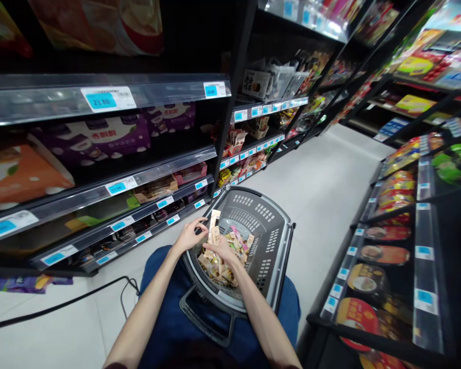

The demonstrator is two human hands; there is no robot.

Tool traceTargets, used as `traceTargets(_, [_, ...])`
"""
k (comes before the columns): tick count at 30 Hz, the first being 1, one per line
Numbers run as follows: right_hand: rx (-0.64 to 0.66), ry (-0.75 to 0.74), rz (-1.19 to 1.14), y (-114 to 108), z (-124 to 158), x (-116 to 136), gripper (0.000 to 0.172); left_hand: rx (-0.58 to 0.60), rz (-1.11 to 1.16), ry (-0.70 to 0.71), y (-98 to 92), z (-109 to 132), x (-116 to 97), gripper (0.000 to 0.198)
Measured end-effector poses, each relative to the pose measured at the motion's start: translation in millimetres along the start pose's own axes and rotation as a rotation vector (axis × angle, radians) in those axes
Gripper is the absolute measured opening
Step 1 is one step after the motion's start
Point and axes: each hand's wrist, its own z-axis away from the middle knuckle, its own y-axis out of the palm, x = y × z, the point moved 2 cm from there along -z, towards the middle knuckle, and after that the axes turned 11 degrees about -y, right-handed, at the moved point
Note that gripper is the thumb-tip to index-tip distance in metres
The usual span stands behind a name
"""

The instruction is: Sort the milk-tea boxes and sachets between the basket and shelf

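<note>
- Head view: one basket (278,225) sat at the person's lap, between the shelves on left and right.
- Right hand (223,249) looked closed on the beige sachets (214,233), held upright over the basket's left side.
- Left hand (192,234) was just beside them, fingers curled, thumb and forefinger nearly meeting. Couldn't tell if it gripped one.
- Loose sachets (238,246) lay jumbled in the basket's left/near part.
- Risk, my read: a loose pinch near the left rim could drop a sachet onto the floor. Thin, slick-looking stock; might also come up several at once.
- Risk: a knee shift could tip the basket. Black cable (61,306) on the floor, left, could snag a foot.
- Count: 2 hands, 1 basket, 1 near handle (207,320), at least 2 sachets held up, 2 purple cartons (100,134) on the left shelf. Loose pile: too overlapped to count.
</note>
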Motion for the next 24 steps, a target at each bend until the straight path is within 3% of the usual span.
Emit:
traceTargets(6, [0.059, -0.019, 0.02, 4.9, -1.9, 4.6, 0.044, -0.012, 0.04, -0.037, -2.0, -0.2, 2.3, 0.047])
traceTargets(12, [-0.004, -0.035, -0.001, 0.5, -3.4, 1.7, 0.039, -0.083, 0.058, -0.004, -5.7, -1.7, 2.7, 0.027])
traceTargets(17, [-0.123, -0.046, -0.032, -0.8, -6.0, 0.1, 0.041, -0.037, 0.018, 0.035, -5.5, -2.2, -0.1, 0.026])
traceTargets(24, [-0.42, -0.105, -0.089, -4.6, -9.8, -0.7, 0.044, 0.005, -0.113, 0.138, -0.9, -2.9, 0.0, 0.024])
